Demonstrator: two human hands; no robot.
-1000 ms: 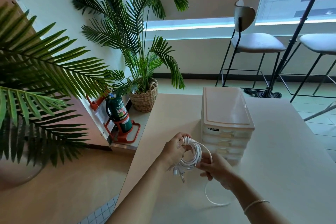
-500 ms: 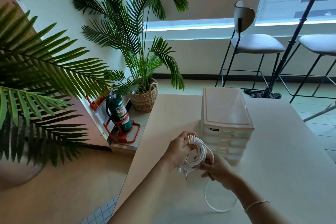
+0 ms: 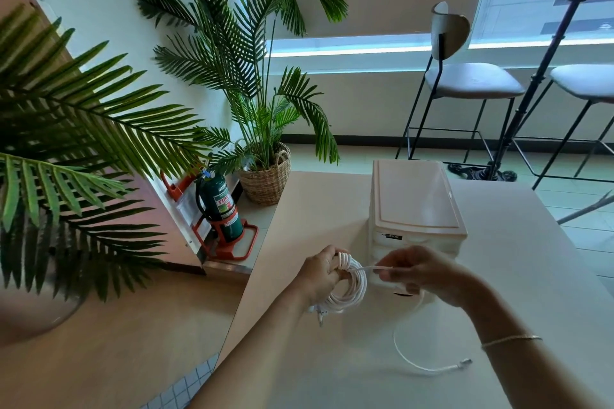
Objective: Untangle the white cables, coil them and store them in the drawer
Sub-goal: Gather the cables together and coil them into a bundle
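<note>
Your left hand (image 3: 320,277) curls its fingers around a coil of white cable (image 3: 349,292), held just above the beige table (image 3: 332,209). Your right hand (image 3: 422,271) pinches a strand running off the coil's top. The loose tail (image 3: 418,365) loops down onto the table, its plug lying near your right wrist. The drawer unit (image 3: 415,202) stands closed just behind your hands.

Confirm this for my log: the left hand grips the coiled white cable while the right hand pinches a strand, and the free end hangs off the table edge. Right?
Not quite. In the head view the free end lies on the beige table, not off its edge. The left hand does grip the coiled white cable, and the right hand pinches a strand.
</note>
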